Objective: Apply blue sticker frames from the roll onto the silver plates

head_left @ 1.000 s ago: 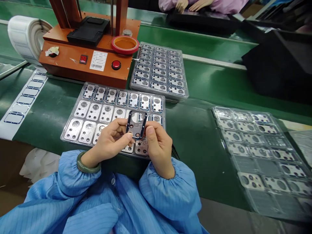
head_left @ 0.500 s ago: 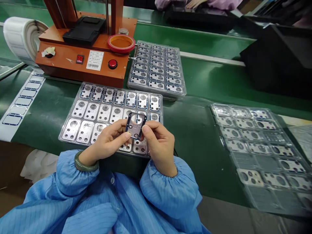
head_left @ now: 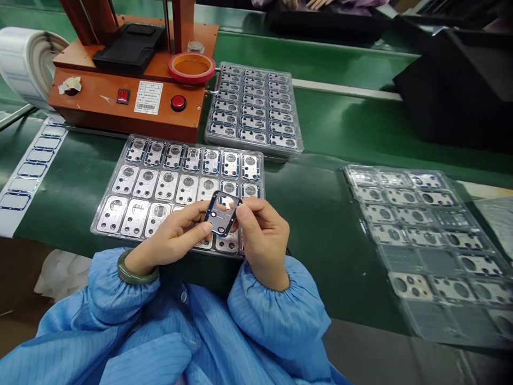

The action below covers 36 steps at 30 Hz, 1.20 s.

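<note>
Both hands, left hand (head_left: 176, 240) and right hand (head_left: 262, 240), pinch the metal plate (head_left: 222, 213) by its edges, fingers grasping it just above the tray (head_left: 120, 235) near the counter (head_left: 328, 230) edge.

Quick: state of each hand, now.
Left hand: closed, pinching the left edge of the small plate.
Right hand: closed, pinching the same plate's right edge.

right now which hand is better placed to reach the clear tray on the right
Right, probably: the right hand pinches the dark plate on that side, with only green belt between it and the clear tray; the left hand would have to cross.
</note>
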Available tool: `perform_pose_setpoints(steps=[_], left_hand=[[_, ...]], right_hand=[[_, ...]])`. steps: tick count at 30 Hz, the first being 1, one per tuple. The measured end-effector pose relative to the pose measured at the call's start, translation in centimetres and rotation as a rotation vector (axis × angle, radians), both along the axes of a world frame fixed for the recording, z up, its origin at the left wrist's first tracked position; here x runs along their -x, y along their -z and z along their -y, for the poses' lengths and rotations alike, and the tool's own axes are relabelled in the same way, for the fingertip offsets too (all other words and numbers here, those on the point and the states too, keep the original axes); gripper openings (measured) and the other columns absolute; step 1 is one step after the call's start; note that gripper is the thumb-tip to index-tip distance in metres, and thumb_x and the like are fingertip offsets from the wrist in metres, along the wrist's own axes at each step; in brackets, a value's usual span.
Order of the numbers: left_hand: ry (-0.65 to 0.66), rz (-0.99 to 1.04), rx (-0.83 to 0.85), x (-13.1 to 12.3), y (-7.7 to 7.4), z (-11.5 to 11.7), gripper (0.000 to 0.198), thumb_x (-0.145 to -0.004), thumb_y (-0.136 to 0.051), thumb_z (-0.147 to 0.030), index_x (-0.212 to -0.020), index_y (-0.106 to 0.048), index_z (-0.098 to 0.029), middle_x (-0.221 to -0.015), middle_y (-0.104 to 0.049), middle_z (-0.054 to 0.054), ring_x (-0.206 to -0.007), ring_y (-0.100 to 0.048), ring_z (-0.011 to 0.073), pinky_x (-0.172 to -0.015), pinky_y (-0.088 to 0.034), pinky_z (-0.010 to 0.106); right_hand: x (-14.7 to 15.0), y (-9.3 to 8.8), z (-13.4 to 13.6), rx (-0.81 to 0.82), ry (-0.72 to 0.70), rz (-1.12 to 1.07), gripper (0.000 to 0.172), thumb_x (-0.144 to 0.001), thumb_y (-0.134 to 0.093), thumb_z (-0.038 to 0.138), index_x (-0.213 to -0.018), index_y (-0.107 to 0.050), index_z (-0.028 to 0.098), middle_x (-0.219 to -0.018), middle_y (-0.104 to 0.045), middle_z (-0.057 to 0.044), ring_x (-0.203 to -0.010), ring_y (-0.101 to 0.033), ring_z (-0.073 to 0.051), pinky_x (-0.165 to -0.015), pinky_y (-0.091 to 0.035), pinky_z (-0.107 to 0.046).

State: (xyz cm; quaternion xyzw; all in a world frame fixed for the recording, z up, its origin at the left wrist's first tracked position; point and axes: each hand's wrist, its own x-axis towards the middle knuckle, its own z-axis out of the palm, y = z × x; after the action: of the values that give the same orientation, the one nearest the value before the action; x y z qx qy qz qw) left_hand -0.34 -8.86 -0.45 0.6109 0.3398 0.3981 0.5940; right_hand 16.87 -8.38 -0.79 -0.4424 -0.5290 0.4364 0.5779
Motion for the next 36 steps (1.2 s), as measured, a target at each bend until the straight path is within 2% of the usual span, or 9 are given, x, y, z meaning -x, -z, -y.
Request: perform_pose_setpoints(steps=[6,14,16,20,24,32,36], left_hand=[[0.024,-0.029,-0.007,0.1,0.0,-0.2,0.036,-0.094,-0.052,-0.027,-0.130,-0.056,-0.028,-0.095,-0.067,0.004,-0.073,-0.060,0.0118,-0.069,-0.051,0.023],[0.013,-0.053,-0.028,0.0,-0.2,-0.1,0.033,-0.094,-0.051,-0.031,-0.125,-0.059,-0.025,-0.092,-0.066,0.006,-0.074,-0.059,0.0147,-0.068,-0.050,0.027],[-0.031,-0.049,-0.056,-0.1,-0.2,-0.1,0.029,-0.093,-0.052,-0.033,-0.119,-0.062,-0.023,-0.089,-0.065,0.005,-0.075,-0.058,0.0152,-0.069,-0.049,0.027],[-0.213,0.025,-0.136,-0.4,-0.1,-0.2,0.024,-0.089,-0.059,-0.036,-0.106,-0.063,-0.020,-0.077,-0.059,0.002,-0.070,-0.055,0.0133,-0.066,-0.046,0.025],[-0.355,0.017,-0.150,-0.8,-0.1,-0.3,0.023,-0.085,-0.064,-0.039,-0.094,-0.062,-0.018,-0.076,-0.058,0.002,-0.069,-0.054,0.0133,-0.065,-0.046,0.025],[-0.412,-0.046,-0.197,-1.0,-0.4,-0.4,0.016,-0.085,-0.065,-0.034,-0.082,-0.061,-0.018,-0.072,-0.057,0.000,-0.064,-0.051,0.0105,-0.060,-0.042,0.024],[-0.411,-0.066,-0.159,-0.9,-0.4,-0.5,0.022,-0.088,-0.061,-0.032,-0.071,-0.058,-0.018,-0.062,-0.052,-0.003,-0.057,-0.046,0.0088,-0.055,-0.038,0.023]], right_hand=[[0.0,-0.3,-0.1,-0.033,0.004,0.026,0.021,-0.088,-0.062,0.039,-0.076,-0.063,0.022,-0.060,-0.058,0.005,-0.051,-0.054,-0.010,-0.050,-0.048,-0.024],[-0.1,-0.2,0.0,-0.046,0.059,0.077,0.022,-0.087,-0.062,0.038,-0.073,-0.061,0.022,-0.059,-0.056,0.005,-0.051,-0.052,-0.010,-0.050,-0.046,-0.024],[-0.1,-0.1,0.1,-0.047,0.045,0.092,0.022,-0.088,-0.062,0.038,-0.073,-0.060,0.022,-0.059,-0.056,0.005,-0.051,-0.052,-0.010,-0.050,-0.046,-0.024],[0.0,-0.2,0.2,-0.063,0.026,0.138,0.019,-0.088,-0.061,0.034,-0.074,-0.061,0.021,-0.063,-0.056,0.004,-0.054,-0.052,-0.010,-0.052,-0.045,-0.024],[0.1,-0.3,0.2,-0.083,-0.010,0.234,0.017,-0.089,-0.060,0.030,-0.075,-0.062,0.021,-0.068,-0.060,0.003,-0.060,-0.055,-0.011,-0.057,-0.045,-0.026],[0.5,-0.9,0.1,-0.216,-0.076,0.373,0.014,-0.088,-0.059,0.020,-0.074,-0.061,0.020,-0.067,-0.059,0.003,-0.061,-0.055,-0.011,-0.058,-0.045,-0.025],[0.8,-1.1,0.0,-0.222,-0.099,0.411,0.013,-0.087,-0.059,0.019,-0.075,-0.061,0.020,-0.067,-0.058,0.003,-0.061,-0.054,-0.010,-0.058,-0.045,-0.025]])
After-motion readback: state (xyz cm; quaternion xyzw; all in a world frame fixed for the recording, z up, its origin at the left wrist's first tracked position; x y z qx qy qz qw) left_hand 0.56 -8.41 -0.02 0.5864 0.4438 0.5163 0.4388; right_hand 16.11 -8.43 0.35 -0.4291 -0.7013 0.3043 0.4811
